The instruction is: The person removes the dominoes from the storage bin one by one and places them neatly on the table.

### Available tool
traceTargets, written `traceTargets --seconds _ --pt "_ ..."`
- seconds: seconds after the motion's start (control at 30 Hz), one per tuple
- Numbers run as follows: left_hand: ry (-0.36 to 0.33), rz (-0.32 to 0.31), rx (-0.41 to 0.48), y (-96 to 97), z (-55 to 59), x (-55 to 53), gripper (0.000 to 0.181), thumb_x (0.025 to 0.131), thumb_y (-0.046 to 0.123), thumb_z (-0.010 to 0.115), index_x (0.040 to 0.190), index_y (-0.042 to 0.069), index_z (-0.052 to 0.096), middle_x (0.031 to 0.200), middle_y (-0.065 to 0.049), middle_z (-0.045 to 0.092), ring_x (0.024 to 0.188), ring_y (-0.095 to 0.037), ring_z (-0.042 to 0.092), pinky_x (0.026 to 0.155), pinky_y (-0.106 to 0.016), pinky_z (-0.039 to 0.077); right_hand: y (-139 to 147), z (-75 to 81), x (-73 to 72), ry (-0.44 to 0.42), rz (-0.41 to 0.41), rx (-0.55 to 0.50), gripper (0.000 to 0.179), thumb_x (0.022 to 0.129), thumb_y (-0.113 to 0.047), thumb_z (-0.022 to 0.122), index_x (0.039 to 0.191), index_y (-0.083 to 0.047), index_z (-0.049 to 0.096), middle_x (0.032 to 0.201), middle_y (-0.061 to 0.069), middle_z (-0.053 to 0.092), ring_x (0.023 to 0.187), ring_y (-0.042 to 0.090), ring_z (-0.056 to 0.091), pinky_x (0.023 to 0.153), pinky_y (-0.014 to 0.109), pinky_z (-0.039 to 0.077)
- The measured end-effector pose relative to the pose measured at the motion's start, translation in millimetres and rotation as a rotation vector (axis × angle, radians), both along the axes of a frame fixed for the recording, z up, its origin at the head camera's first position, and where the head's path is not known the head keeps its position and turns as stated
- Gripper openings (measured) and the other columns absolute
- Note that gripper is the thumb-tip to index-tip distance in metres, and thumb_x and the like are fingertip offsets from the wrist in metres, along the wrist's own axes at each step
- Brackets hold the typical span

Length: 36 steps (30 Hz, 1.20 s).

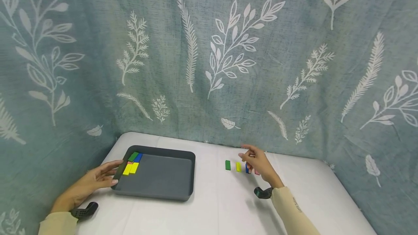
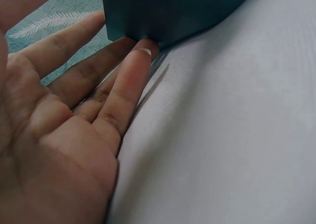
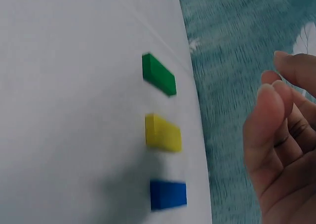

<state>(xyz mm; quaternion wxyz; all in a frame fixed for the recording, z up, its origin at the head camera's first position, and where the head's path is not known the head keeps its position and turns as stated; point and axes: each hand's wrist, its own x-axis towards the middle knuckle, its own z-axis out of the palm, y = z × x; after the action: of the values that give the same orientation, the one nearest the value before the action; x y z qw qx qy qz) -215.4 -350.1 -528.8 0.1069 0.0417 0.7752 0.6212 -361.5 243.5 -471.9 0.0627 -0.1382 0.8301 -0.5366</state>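
My left hand (image 1: 94,180) rests at the left side of a dark grey tray (image 1: 169,173). In the left wrist view its nearly straight fingers (image 2: 126,90) touch the tray's outer wall (image 2: 168,16). Inside the tray's left end lie a green block (image 1: 133,156), a blue block (image 1: 138,157), a mostly covered pink block and two yellow blocks (image 1: 134,168). Over a row of blocks hovers my right hand (image 1: 258,162), fingers loosely bent, nothing in them. The row holds a green block (image 3: 159,75), a yellow block (image 3: 164,133), a blue block (image 3: 168,194) and a partly hidden pink block (image 1: 257,172).
A white cloth (image 1: 215,206) covers the table. Behind it and at both sides hangs a blue-green curtain (image 1: 196,119) with white leaf prints. A black wrist device (image 1: 262,192) sits at each wrist.
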Motion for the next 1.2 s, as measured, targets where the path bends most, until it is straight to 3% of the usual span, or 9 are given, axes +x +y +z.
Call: traceTargets --seconds 0.2,0.5,0.77,0.93,1.2 --pt "0.007 -0.016 0.011 -0.6 0.5 -0.1 0.069 0.09 0.019 0.066 0.149 0.019 0.03 0.153 -0.011 0.026 0.137 -0.038 0.02 0.101 -0.059 0.031 -32.0 4.3 -0.8 0.007 0.082 -0.032 0.048 0.089 -0.035 0.066 0.133 -0.025 0.05 0.091 0.024 0.058 0.054 0.031 0.047 0.049 0.045 0.047" --pt "0.017 -0.012 0.014 -0.2 0.4 0.4 0.069 0.09 0.019 0.066 0.148 0.02 0.031 0.153 -0.01 0.026 0.137 -0.038 0.02 0.102 -0.059 0.03 -76.9 7.6 0.4 0.015 0.174 -0.027 0.048 0.09 -0.034 0.066 0.134 -0.026 0.049 0.085 0.014 0.059 0.052 0.027 0.047 0.048 0.048 0.048" --pt "0.007 0.0 0.014 -0.1 1.1 1.4 0.069 0.089 0.02 0.067 0.148 0.019 0.031 0.153 -0.011 0.027 0.137 -0.038 0.02 0.103 -0.06 0.028 -114.9 7.0 -1.1 0.036 0.255 -0.047 0.045 0.091 -0.033 0.066 0.133 -0.028 0.051 0.089 0.023 0.057 0.051 0.022 0.048 0.046 0.045 0.049" --pt "-0.003 0.005 0.014 0.0 0.4 1.4 0.07 0.089 0.02 0.067 0.148 0.019 0.031 0.152 -0.011 0.027 0.137 -0.038 0.021 0.103 -0.06 0.028 -139.9 4.4 -0.5 0.044 0.284 -0.045 0.043 0.09 -0.032 0.066 0.131 -0.029 0.053 0.089 0.021 0.059 0.052 0.023 0.048 0.047 0.052 0.048" --pt "-0.011 0.013 0.015 -1.3 0.0 -0.3 0.071 0.088 0.02 0.068 0.148 0.02 0.031 0.152 -0.011 0.027 0.137 -0.037 0.021 0.104 -0.06 0.028 -177.9 12.7 7.9 0.028 0.359 -0.055 0.041 0.092 -0.024 0.065 0.131 -0.024 0.054 0.092 0.031 0.057 0.056 0.04 0.048 0.049 0.056 0.047"
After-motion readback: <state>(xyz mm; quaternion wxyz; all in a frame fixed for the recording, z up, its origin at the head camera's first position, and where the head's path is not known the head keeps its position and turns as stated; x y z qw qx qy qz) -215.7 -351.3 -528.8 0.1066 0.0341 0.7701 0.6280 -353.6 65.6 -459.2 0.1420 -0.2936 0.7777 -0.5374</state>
